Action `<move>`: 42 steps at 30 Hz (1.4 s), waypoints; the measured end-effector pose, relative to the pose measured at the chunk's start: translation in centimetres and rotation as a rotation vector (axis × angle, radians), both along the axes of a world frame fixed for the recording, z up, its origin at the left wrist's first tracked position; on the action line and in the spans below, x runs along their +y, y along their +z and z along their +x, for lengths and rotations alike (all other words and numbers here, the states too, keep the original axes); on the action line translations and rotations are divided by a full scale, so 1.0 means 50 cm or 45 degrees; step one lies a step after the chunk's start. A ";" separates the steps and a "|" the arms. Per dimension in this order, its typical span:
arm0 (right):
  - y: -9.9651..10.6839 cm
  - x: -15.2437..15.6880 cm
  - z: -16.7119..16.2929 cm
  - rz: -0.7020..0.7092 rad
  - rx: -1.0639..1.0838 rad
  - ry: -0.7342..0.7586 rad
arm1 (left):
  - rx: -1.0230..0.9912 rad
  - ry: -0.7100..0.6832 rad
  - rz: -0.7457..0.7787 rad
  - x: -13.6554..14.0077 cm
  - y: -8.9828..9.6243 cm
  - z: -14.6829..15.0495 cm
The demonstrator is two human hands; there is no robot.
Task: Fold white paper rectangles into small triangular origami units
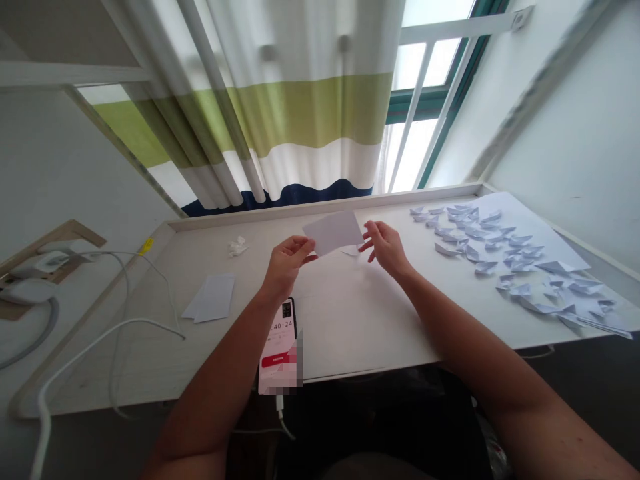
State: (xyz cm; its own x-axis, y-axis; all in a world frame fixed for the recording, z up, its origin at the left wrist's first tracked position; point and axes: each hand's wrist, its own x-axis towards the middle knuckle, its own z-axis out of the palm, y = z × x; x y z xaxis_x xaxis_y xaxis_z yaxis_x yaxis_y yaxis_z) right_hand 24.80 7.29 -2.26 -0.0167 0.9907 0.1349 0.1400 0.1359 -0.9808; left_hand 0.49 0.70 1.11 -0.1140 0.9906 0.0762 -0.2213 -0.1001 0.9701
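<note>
A plain white sheet of paper [334, 232], small and rectangular, is held up above the desk. My left hand [290, 263] pinches its lower left corner between thumb and fingers. At the sheet's right edge is my right hand [384, 247], its fingers apart and curved; it does not grip the paper. Under the sheet, part of another white paper piece [351, 251] shows on the desk. Many small folded paper boats [467, 230] lie in a spread group on the right. Two or so blank sheets [213, 298] overlap on the left.
A phone [279, 353] plugged into a cable lies at the desk's front edge, below my left forearm. Crumpled white paper [238, 247] sits at the back left. White cables [105, 330] run from a power strip [45, 263] across the left side. Behind the desk [350, 313] hangs a curtain [310, 107].
</note>
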 end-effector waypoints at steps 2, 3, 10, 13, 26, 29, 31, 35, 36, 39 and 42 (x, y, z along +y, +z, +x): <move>0.005 -0.024 -0.022 -0.016 0.235 0.374 | 0.027 0.057 -0.011 0.000 -0.006 0.005; 0.007 -0.035 -0.033 -0.019 0.331 0.515 | 0.056 0.048 -0.025 0.000 -0.009 0.007; 0.011 -0.060 -0.049 -0.176 0.503 0.834 | 0.337 -0.120 0.033 -0.017 -0.006 0.013; 0.013 -0.056 -0.045 -0.165 0.445 0.691 | 0.389 -0.135 0.062 -0.023 0.004 0.014; 0.025 -0.071 -0.055 -0.152 0.377 0.679 | 0.446 -0.229 0.018 -0.021 0.002 0.003; 0.022 -0.070 -0.057 -0.198 0.398 0.661 | 0.471 -0.228 0.038 -0.024 0.003 0.006; 0.021 -0.071 -0.058 -0.211 0.392 0.655 | 0.498 -0.235 0.068 -0.023 0.002 0.004; 0.021 -0.073 -0.058 -0.191 0.384 0.630 | 0.594 -0.293 0.080 -0.018 -0.001 -0.006; 0.021 -0.073 -0.059 -0.191 0.376 0.631 | 0.613 -0.308 0.076 -0.017 -0.002 -0.009; 0.019 -0.072 -0.059 -0.194 0.330 0.633 | 0.651 -0.355 0.067 -0.013 -0.003 -0.014; 0.017 -0.071 -0.061 -0.163 0.273 0.601 | 0.689 -0.431 0.061 -0.013 -0.001 -0.015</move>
State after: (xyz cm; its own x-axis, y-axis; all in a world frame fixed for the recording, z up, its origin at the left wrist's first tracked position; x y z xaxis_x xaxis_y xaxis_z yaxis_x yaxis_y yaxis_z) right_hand 21.77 3.76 -1.40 -0.4497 0.8909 0.0630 -0.1130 0.0133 -0.9935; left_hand -0.26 0.06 1.07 0.2716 0.9590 0.0805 0.2717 -0.1566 0.9495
